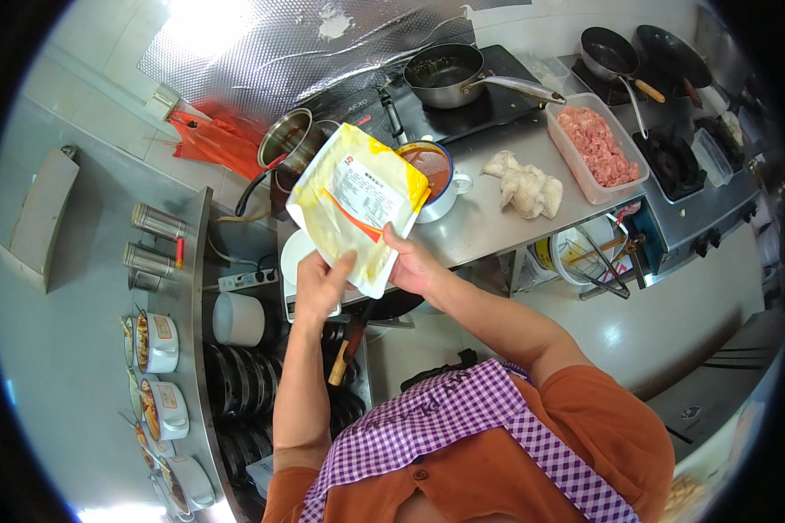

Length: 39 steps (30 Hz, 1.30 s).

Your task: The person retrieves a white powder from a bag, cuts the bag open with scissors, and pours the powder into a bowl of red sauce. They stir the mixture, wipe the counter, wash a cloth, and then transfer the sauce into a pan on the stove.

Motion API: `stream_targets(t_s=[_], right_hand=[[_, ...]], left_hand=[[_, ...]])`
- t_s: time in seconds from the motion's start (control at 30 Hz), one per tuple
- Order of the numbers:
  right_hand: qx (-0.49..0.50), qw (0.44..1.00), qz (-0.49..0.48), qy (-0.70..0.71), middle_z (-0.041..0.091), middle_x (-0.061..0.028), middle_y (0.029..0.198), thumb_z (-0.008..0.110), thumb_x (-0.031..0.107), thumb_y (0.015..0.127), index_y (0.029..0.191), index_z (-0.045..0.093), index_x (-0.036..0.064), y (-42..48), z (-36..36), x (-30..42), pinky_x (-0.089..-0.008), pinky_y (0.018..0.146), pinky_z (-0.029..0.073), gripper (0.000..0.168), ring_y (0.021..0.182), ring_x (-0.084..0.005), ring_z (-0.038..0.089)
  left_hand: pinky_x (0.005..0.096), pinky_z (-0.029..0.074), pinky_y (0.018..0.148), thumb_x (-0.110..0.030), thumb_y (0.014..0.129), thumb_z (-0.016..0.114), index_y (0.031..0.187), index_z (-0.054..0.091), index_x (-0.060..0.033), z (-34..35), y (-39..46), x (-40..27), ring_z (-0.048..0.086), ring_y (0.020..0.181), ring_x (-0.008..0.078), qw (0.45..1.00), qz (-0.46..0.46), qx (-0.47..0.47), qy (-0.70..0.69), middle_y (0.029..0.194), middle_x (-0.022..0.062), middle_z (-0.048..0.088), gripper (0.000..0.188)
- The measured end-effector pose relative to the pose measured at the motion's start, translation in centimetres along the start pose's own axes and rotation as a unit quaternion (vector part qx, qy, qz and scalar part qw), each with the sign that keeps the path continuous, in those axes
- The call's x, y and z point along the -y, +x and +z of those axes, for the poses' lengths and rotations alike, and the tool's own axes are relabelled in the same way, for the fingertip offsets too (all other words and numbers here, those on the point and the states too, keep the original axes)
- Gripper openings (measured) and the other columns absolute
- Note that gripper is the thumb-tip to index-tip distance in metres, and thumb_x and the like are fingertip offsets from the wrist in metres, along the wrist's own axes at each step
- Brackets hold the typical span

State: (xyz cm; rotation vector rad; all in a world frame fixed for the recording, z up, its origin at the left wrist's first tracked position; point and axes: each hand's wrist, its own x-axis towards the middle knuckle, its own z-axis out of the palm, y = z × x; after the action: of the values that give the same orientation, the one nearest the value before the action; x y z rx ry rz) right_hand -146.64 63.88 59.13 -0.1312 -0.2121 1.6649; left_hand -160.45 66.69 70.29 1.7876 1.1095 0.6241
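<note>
A white and yellow plastic food pouch [360,202], bearing a printed label, is held up between both hands. My left hand [324,281] grips its lower left edge, and my right hand [409,261] holds the lower right side with the thumb on top. Behind the pouch, partly hidden by it, stands a white enamel mug [439,206] with a blue rim and reddish-brown sauce inside. A steel saucepan [291,140] is just left of the pouch's top. Under its lower left part, a white round dish [296,252] shows on what looks like a kitchen scale [292,310].
Beyond the pouch, a dark-lined saucepan [446,72] sits on an induction cooker [497,104]. A crumpled cloth [524,186] and a plastic tub of raw minced meat [595,147] lie to the right. Several enamel mugs [163,405] line the left steel shelf [199,327].
</note>
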Motion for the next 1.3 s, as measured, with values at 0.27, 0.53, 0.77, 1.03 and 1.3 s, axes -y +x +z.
stream_targets(t_s=[0.27, 0.53, 0.77, 1.03, 1.3], right_hand=[[0.101, 0.991, 0.052, 0.069, 0.053, -0.0071, 0.125, 0.061, 0.031, 0.088, 0.133, 0.04, 0.015, -0.7, 0.8, -2.3, -0.0495, 0.091, 0.046, 0.052, 0.112, -0.0264, 0.054], [-0.018, 0.994, -0.02, 0.105, 0.053, -0.0101, 0.126, 0.054, 0.029, 0.092, 0.131, 0.041, 0.009, 0.1, 1.6, -2.7, -0.0455, 0.096, 0.044, 0.046, 0.115, -0.0266, 0.052], [-0.101, 0.991, -0.028, 0.087, 0.053, -0.0117, 0.127, 0.05, 0.031, 0.095, 0.129, 0.043, 0.006, 1.4, -0.4, 0.9, -0.0436, 0.097, 0.044, 0.043, 0.116, -0.0267, 0.052], [-0.056, 0.992, -0.025, 0.108, 0.056, -0.0065, 0.123, 0.047, 0.037, 0.095, 0.127, 0.044, 0.008, 2.0, -1.2, 1.4, -0.0378, 0.09, 0.049, 0.043, 0.109, -0.0212, 0.057], [-0.026, 0.992, -0.04, 0.118, 0.051, -0.0048, 0.13, 0.044, 0.036, 0.096, 0.133, 0.039, 0.01, 1.6, 2.7, 1.1, -0.0332, 0.096, 0.046, 0.046, 0.117, -0.0187, 0.052]], left_hand=[[0.0422, 0.048, 0.076, -0.007, 0.089, 0.051, 0.114, 0.053, -0.0027, 0.7, 0.8, 1.2, 0.062, 0.091, 0.041, 0.977, 0.118, -0.036, 0.173, 0.092, 0.0239, 0.063, 0.025], [0.0378, 0.048, 0.079, -0.005, 0.09, 0.049, 0.114, 0.052, 0.0003, 0.3, 0.7, -0.1, 0.064, 0.091, 0.0342, 0.976, 0.13, 0.015, 0.176, 0.095, 0.0211, 0.065, 0.025], [0.0245, 0.037, 0.049, -0.013, 0.095, 0.043, 0.109, 0.054, 0.0016, -1.1, 0.6, -2.1, 0.041, 0.054, 0.0067, 0.995, -0.019, 0.052, 0.079, 0.074, 0.0015, 0.054, 0.022], [0.0224, 0.042, 0.053, -0.016, 0.094, 0.05, 0.108, 0.057, 0.0013, -2.6, 2.9, -3.5, 0.053, 0.062, 0.0074, 0.996, 0.044, 0.046, 0.07, 0.086, 0.0035, 0.062, 0.024], [0.0368, 0.026, 0.108, -0.051, 0.053, 0.086, 0.142, 0.023, -0.0011, -2.3, 1.9, -0.9, 0.036, 0.13, 0.0215, 0.954, 0.177, 0.157, -0.185, 0.141, 0.0083, 0.037, 0.12]])
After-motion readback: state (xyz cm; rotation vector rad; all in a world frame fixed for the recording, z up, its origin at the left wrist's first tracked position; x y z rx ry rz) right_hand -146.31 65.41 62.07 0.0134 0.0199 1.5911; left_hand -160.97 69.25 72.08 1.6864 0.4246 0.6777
